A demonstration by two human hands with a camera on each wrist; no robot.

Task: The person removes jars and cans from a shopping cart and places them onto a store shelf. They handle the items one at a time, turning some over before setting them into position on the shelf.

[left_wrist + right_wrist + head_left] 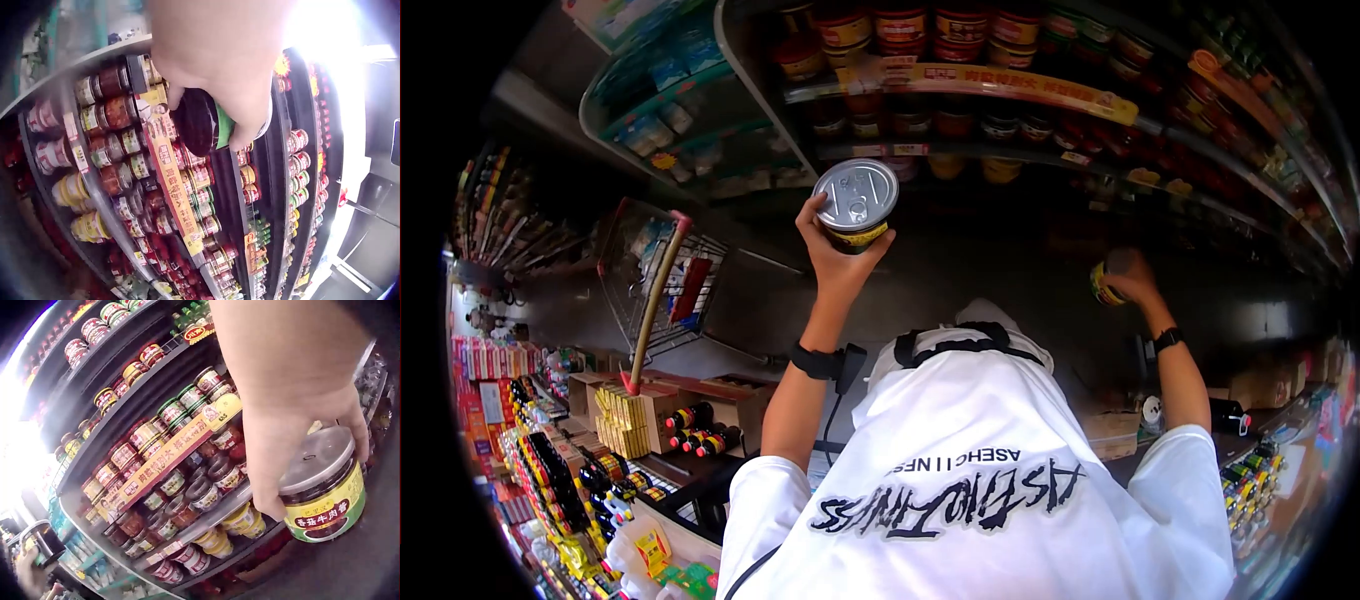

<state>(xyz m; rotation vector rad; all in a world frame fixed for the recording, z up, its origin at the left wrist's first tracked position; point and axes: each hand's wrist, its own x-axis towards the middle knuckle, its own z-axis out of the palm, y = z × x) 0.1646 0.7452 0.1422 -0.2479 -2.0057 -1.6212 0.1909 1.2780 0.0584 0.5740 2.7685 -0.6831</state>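
Note:
My left hand holds up a jar of sauce, its silver pull-tab lid facing the head camera. In the left wrist view, the fingers of that hand curl round the jar, whose dark base and green label edge show. Farther right and lower, my right hand grips a second sauce jar. Seen from the right wrist, this jar has a clear lid and a yellow and green label. The thumb and fingers of the right hand clasp it at the sides near the lid.
Shelves of jars curve across the front, with a yellow price strip along one edge. A shopping cart with goods stands to the left. Cartons and bottles lie behind on the left, and another carton behind right.

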